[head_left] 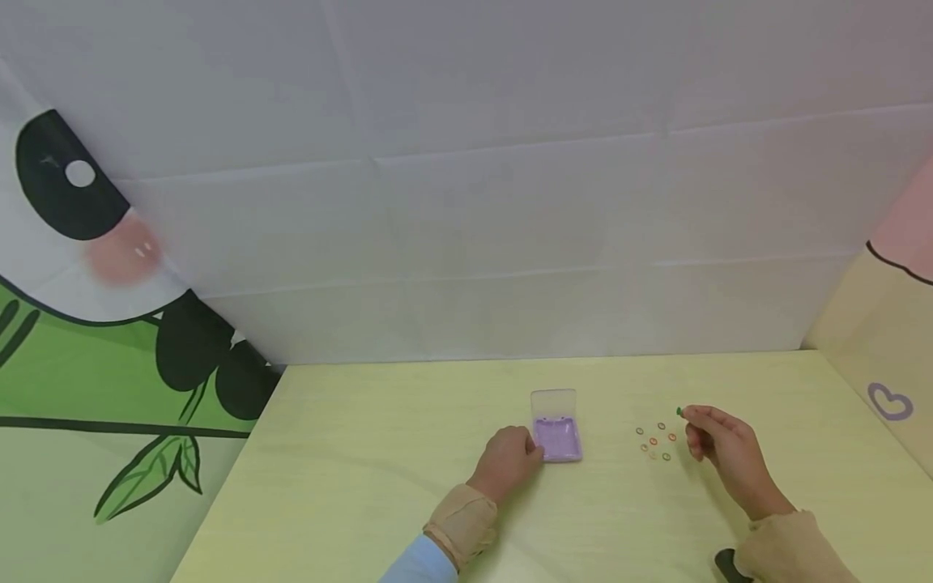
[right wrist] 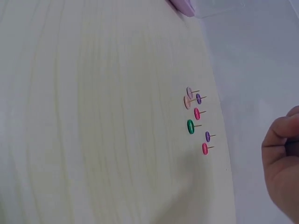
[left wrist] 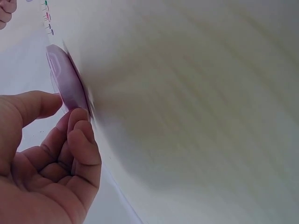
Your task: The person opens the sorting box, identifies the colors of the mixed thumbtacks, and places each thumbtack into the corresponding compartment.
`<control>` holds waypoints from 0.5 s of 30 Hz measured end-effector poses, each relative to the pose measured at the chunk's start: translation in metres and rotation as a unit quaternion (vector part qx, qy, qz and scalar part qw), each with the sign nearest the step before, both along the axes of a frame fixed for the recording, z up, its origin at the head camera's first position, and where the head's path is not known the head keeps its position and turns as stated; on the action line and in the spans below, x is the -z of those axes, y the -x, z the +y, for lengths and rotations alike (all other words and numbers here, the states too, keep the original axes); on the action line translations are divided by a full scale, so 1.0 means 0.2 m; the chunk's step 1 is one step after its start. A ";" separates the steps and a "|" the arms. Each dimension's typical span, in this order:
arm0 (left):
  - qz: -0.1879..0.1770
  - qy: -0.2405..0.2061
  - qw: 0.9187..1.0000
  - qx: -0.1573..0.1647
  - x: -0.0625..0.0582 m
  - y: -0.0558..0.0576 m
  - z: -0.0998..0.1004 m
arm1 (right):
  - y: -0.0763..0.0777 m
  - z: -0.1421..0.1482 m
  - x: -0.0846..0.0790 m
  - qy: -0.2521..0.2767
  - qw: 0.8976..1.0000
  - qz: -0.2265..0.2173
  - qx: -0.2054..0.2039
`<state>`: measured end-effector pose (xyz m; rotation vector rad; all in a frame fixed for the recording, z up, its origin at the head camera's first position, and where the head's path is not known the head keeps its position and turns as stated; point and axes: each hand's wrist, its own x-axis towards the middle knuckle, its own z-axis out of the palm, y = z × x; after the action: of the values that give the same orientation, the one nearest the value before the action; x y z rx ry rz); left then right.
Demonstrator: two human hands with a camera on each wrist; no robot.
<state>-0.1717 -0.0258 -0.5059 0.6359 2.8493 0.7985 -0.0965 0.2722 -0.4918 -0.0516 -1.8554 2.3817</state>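
A small purple plastic box (head_left: 557, 444) lies on the table with its clear lid (head_left: 554, 402) raised at the back. My left hand (head_left: 506, 463) pinches the box's left side between thumb and fingers, which the left wrist view shows close up. To the right of the box, my right hand (head_left: 729, 455) holds a green thumbtack (head_left: 679, 411) between thumb and fingertips, above the table. Several thumbtacks lie loose between the box and this hand, points up, among them a pink one (right wrist: 196, 113) and a green one (right wrist: 190, 126). In the right wrist view the held tack is hidden.
The pale yellow table (head_left: 350, 470) meets a white cloth wall (head_left: 466, 316) at the back. Cartoon-printed panels (head_left: 87, 372) stand at the left and right. A black object (head_left: 729, 565) shows beside the right sleeve at the front.
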 end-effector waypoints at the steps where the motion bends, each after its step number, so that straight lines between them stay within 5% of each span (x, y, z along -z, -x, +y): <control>1: 0.000 0.000 1.000 0.000 0.00 0.00 0.00 | 0.00 0.00 0.00 0.020 1.000 0.004 -0.011; 6: -0.003 -0.002 1.000 -0.003 0.00 0.00 0.00 | 0.01 0.01 0.00 0.104 0.991 0.028 -0.073; 15: -0.005 0.000 1.000 -0.003 0.00 0.00 0.01 | 0.02 0.02 0.03 0.178 0.970 0.083 -0.140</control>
<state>-0.1716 -0.0234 -0.5064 0.6216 2.8443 0.8007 -0.1001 0.2767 -0.4984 0.3901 -1.4252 2.7807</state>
